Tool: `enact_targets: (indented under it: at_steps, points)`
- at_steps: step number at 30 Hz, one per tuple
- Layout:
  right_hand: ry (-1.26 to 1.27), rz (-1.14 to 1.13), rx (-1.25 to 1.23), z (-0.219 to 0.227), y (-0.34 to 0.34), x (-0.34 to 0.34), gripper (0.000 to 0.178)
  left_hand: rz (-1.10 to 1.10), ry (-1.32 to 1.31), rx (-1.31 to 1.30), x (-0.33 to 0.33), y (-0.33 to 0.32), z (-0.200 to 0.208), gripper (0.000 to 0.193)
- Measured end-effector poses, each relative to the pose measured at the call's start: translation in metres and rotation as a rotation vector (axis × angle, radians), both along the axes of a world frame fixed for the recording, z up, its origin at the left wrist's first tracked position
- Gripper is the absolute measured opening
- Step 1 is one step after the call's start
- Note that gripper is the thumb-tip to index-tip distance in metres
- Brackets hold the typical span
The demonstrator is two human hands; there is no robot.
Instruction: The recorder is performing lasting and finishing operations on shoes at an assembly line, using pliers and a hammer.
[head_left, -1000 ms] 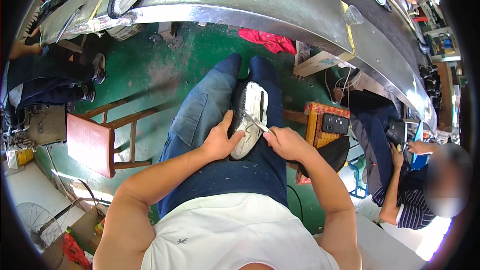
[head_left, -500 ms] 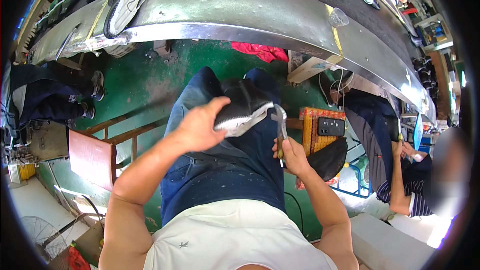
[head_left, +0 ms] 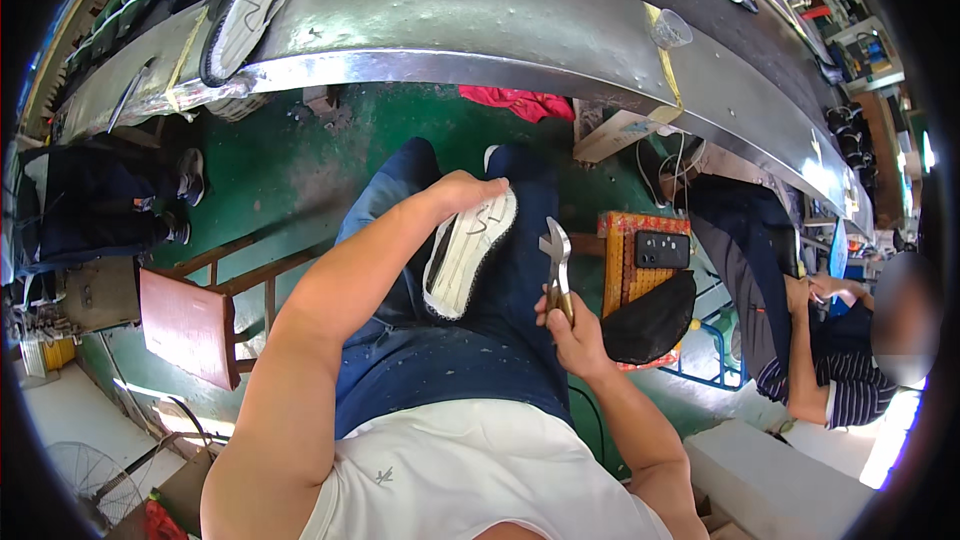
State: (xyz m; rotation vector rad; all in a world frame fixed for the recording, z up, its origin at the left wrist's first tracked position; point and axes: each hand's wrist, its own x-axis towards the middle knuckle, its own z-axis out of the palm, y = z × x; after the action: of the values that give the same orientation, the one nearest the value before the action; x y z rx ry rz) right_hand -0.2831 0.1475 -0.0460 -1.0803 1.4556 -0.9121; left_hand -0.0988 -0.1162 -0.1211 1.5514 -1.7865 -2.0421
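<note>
A black shoe upper on a last, its pale sole (head_left: 468, 258) turned up with a dark squiggle drawn on it, rests on my thighs. My left hand (head_left: 462, 194) is closed on its far end, the thumb lying along the sole. To the right of the shoe, apart from it, my right hand (head_left: 577, 332) grips a pair of lasting pliers (head_left: 556, 262) by the handles. Their metal jaws point up and away from me. The underside of the shoe's upper is hidden against my legs.
Ahead runs a metal-edged conveyor bench (head_left: 450, 20), with another sole-up shoe (head_left: 250, 18) and a clear cup (head_left: 672, 29) on its rim. At right, a yellow stool (head_left: 625, 288) holds a phone (head_left: 662, 250) and a black curved piece (head_left: 650, 322). Beyond sits a co-worker (head_left: 830, 340).
The shoe has been turned so its sole faces up and its length runs toward me. My left hand has shifted to its far end; the pliers have drawn away from the shoe.
</note>
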Motion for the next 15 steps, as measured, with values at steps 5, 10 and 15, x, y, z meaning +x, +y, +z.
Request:
enact_targets:
  at_steps: [5, 10, 15]
  points:
    - [0.136, 0.207, 0.238, -0.002, -0.026, 0.002, 0.028, 0.561, 0.462, 0.652, 0.012, 0.041, -0.019, 0.056]
    - [0.266, 0.457, 0.241, 0.048, -0.035, -0.028, 0.039, 0.388, 0.335, 0.2, 0.037, 0.112, -0.002, 0.057]
    - [0.418, 0.612, 0.214, 0.058, -0.051, -0.032, 0.054, 0.176, 0.243, -0.252, 0.042, 0.142, -0.01, 0.065]
